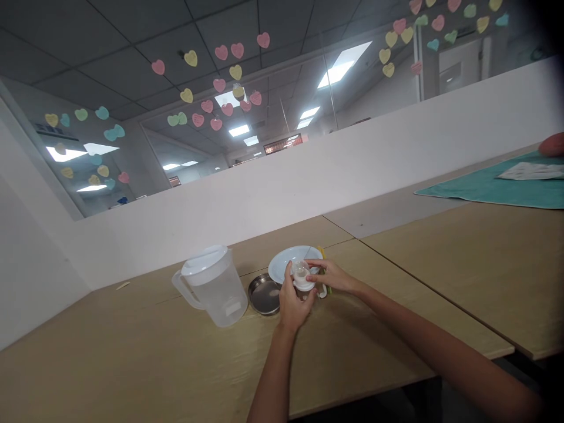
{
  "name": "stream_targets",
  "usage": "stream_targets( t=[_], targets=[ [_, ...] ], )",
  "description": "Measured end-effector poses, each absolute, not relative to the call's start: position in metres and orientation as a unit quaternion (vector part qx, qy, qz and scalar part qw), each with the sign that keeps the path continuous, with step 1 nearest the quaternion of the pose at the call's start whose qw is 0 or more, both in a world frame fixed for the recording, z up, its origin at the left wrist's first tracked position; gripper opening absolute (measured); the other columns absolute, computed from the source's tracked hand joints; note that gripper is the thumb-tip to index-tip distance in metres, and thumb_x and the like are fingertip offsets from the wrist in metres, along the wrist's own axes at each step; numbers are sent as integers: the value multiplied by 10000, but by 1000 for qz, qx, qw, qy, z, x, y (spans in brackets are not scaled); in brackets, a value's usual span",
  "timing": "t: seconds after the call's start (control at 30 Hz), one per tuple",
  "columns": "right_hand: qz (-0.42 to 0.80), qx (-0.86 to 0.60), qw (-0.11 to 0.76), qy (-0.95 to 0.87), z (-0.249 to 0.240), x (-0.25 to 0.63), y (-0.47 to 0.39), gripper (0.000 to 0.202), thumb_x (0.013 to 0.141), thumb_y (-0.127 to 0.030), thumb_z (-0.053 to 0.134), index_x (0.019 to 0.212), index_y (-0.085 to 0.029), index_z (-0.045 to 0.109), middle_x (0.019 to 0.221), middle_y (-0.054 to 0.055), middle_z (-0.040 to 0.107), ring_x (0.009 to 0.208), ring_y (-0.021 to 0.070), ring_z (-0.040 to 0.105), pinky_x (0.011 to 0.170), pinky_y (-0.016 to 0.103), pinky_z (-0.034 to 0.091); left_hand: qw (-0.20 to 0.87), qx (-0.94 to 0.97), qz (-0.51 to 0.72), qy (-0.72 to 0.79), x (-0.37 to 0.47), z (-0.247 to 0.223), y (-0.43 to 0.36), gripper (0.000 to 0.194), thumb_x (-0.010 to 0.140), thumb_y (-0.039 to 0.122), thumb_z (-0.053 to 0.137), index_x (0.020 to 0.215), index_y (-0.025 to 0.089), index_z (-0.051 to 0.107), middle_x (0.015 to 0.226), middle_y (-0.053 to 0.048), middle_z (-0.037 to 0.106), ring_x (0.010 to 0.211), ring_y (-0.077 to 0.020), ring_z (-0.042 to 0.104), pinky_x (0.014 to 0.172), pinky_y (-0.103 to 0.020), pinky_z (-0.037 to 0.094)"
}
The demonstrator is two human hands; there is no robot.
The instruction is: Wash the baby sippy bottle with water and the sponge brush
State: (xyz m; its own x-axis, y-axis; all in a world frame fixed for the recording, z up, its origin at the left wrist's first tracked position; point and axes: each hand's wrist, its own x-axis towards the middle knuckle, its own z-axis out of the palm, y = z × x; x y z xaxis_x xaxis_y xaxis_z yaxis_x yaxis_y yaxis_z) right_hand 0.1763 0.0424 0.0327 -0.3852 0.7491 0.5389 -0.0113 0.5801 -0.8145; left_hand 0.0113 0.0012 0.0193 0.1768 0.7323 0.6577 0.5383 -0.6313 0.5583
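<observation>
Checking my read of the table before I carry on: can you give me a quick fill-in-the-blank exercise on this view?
1. The left hand and the right hand are both on a small clear container with a ____ band.
2. Going left to right, the round metal dish lies between the ____ and the pale bowl.
3. The colored notes high in the picture are shaped like ____.

Missing words: white; pitcher; hearts.
</observation>
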Motion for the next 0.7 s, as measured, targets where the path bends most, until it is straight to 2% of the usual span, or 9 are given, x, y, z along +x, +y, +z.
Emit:
stream_targets(
  t=[0.17,0.4,0.7],
  targets=[
    [399,-229,480,-747,35,176,42,479,741,-426,657,1159,-196,608,1127,65,626,1054,246,552,924,381,427,130,758,497,402,12,20,2,863,713,274,640,1413,187,143,1221,-109,567,1071,-224,561,928,-372,433],
    [431,-202,466,-746,34,175,44,517,741,-432,658,1189,-188,576,1169,74,602,1083,247,532,945,393,411,112,755,504,404,11,16,4,861,693,232,633,1411,192,159,1307,-110,495,1138,-237,513,974,-381,397],
    [446,-182,467,-742,32,174,45,515,743,-422,664,1193,-190,570,1167,86,603,1079,240,537,939,394,410,138,751,504,403,12,19,2,884,682,193,618,1412,199,120,1140,-71,594,990,-209,577,892,-351,437]
  ],
)
